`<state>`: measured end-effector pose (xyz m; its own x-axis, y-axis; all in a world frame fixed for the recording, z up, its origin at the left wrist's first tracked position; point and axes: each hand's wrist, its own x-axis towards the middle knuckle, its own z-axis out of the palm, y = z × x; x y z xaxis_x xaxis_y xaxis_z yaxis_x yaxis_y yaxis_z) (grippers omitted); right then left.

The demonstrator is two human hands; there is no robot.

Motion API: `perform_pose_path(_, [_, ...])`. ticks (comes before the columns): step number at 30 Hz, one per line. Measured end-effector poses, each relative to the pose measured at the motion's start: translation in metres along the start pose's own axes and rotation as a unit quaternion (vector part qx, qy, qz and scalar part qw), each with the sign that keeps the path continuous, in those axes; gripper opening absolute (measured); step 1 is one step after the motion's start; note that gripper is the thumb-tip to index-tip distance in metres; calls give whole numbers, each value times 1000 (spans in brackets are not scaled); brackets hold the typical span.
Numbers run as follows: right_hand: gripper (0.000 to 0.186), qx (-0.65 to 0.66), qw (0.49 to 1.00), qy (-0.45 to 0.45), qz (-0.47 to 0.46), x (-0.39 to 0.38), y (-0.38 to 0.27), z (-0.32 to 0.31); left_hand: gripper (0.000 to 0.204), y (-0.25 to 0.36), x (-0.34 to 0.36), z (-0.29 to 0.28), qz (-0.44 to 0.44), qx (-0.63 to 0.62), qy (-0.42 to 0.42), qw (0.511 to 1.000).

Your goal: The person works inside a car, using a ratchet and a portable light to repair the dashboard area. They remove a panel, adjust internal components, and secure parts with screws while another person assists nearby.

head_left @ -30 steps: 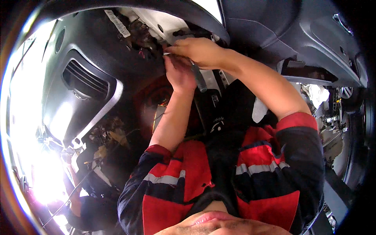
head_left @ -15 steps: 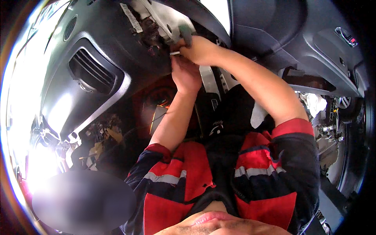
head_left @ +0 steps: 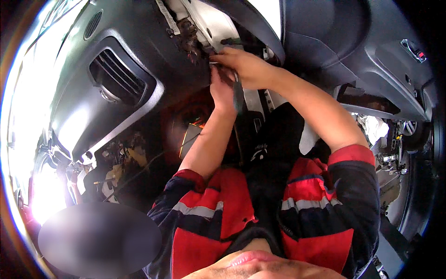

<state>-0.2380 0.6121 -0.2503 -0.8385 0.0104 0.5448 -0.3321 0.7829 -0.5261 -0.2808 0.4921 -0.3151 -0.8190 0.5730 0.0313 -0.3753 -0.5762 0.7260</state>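
Both of my hands meet at the open end of the dashboard (head_left: 186, 74), beside exposed wiring (head_left: 188, 32) and the white body pillar (head_left: 213, 23). My right hand (head_left: 248, 67) is closed around a hand tool (head_left: 238, 95) with a dark green-grey handle and a metal part. The handle points down past my left wrist; the tool's exact kind is hidden by my fingers. Just below, my left hand (head_left: 223, 88) has its fingertips raised and pressed together near a small pale metal piece. What those fingertips hold, if anything, I cannot make out.
An air vent (head_left: 118, 72) is set in the dashboard on the left. The dark door panel (head_left: 325, 56) with a handle stands at the right. A lit orange-edged object (head_left: 189, 139) is in the footwell, and a white cloth (head_left: 374, 128) lies beyond the door's lower edge.
The tool's handle has swung from pointing up above my right hand to pointing down beside my left wrist. The dashboard and both hands have shifted slightly right in view.
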Motion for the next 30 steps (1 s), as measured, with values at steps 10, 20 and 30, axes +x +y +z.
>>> perform_pose_path(10, [44,114,986,-96,76,-2,1,-6,51,14,-11,29,-24,-16,-17,999])
perform_pose_path(20, [38,211,967,-74,125,1,15,6,47,0,0,5,-32,-64,-5,997])
perform_pose_path(30, [51,-2,980,-161,114,7,32,12,45,12,-6,29,-35,-84,-28,995])
